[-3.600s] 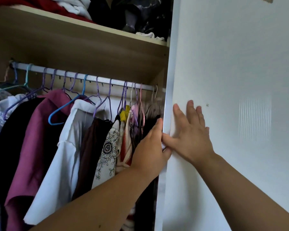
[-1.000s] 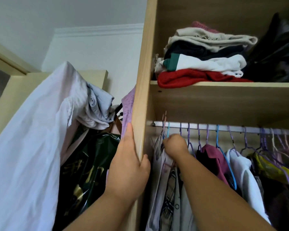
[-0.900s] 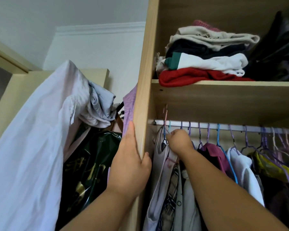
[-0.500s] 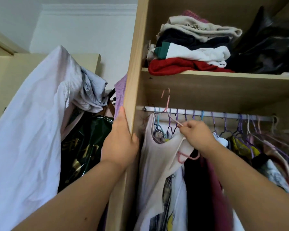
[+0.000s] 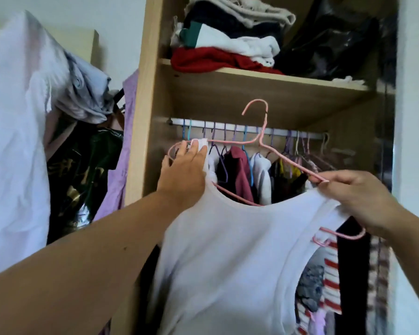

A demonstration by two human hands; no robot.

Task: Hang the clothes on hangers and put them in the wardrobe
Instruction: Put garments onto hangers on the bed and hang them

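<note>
- Wardrobe (image 5: 143, 117), open; rail (image 5: 307, 136) crowded with hung clothes.
- White vest (image 5: 228, 250), in front of and below rail, on pink hanger (image 5: 286, 157); hook off rail, raised above it.
- Left hand (image 5: 182, 175) grips vest strap at hanger's end; right hand (image 5: 358, 197) pinches the other arm; hands apart.
- Risk: strap could slip off the tilted hanger; hook could snag neighbouring hangers on rail.
- Writing: none legible.

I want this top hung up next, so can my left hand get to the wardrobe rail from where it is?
Probably yes. The left hand sits just below the rail, near its left end, with only hanger hooks between. It is busy, though, holding the white top on the pink hanger.
</note>
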